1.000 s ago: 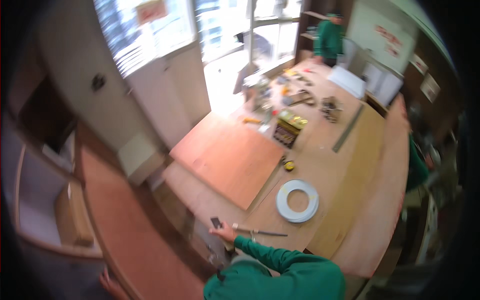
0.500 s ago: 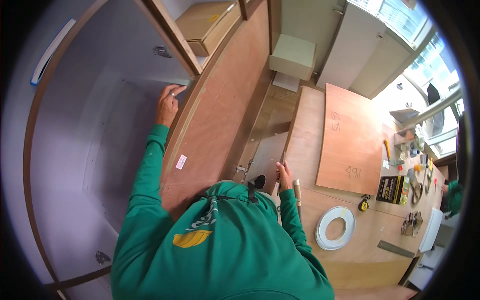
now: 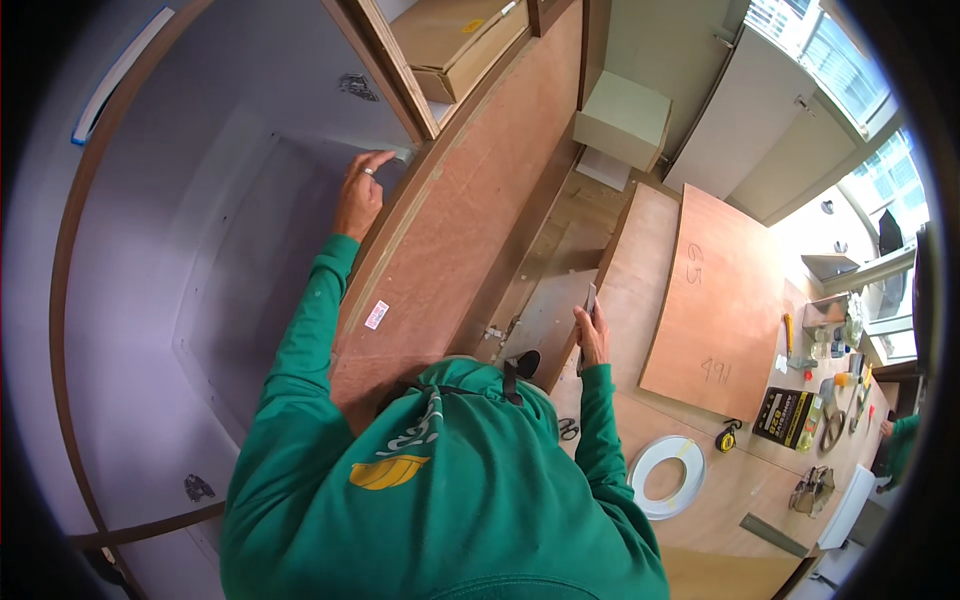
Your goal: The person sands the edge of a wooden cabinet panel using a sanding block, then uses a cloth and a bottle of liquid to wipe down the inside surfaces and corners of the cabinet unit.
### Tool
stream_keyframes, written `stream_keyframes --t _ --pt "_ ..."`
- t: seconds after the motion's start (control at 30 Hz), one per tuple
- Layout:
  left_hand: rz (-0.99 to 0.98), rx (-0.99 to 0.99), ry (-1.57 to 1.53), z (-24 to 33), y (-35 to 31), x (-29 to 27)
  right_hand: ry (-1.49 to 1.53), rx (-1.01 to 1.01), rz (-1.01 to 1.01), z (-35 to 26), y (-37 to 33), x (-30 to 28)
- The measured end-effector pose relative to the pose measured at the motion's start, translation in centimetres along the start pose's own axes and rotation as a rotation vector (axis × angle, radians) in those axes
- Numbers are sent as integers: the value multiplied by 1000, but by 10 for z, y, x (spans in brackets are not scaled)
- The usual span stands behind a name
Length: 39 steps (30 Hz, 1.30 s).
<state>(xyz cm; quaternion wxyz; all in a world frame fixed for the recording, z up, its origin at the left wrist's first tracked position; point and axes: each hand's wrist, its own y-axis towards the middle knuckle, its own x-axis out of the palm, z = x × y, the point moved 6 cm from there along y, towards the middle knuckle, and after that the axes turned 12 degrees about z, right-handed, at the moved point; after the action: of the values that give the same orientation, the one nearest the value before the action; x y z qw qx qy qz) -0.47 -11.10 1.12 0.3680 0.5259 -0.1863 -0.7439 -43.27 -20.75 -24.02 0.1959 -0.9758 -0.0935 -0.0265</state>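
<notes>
My left hand (image 3: pixel 359 198) reaches into the pale-lined cabinet (image 3: pixel 235 240), at the inner corner beside its wooden edge. Its index finger is stretched toward a small light patch at that corner, and nothing shows in the hand. Beside the near edge of the work table (image 3: pixel 630 240), my right hand (image 3: pixel 594 340) is closed around a slim grey flat tool (image 3: pixel 591 298). The tool's tip points up past the fingers; its lower part is hidden, so its exact kind is unclear.
A reddish wooden panel (image 3: pixel 400 250) lies between me and the cabinet, with a cardboard box (image 3: pixel 455 45) beyond. On the table are a plywood sheet (image 3: pixel 715 310), a white edging roll (image 3: pixel 640 490), scissors (image 3: pixel 568 428) and a tape measure (image 3: pixel 729 436). Another person's sleeve (image 3: pixel 903 445) shows far right.
The whole view has shifted, with most things sitting further right. My right hand has risen a little, and the tool's tip now shows above it. My left hand stays at the cabinet corner.
</notes>
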Motion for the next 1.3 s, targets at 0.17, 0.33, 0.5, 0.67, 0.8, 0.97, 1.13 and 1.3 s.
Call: stream_keyframes --t 0.17,0.33,0.5,0.67,0.8,0.97,1.13,1.3 --pt "-27 121 152 7 0 7 -163 -205 -103 -23 25 47" --pt "-84 133 275 16 6 3 -241 -221 -239 -30 31 94" --pt "-82 140 225 21 12 2 -270 -220 -408 -16 17 128" --pt "-54 77 188 19 12 5 -276 -122 -538 -5 1 144" --pt "-42 72 127 10 7 6 -193 -120 -483 -27 7 147" --pt "-16 39 -10 2 10 0 180 68 -466 -71 17 152" --pt "74 8 37 2 19 3 265 56 -357 -80 30 145" --pt "-27 119 167 22 23 4 272 127 -298 -54 28 141"
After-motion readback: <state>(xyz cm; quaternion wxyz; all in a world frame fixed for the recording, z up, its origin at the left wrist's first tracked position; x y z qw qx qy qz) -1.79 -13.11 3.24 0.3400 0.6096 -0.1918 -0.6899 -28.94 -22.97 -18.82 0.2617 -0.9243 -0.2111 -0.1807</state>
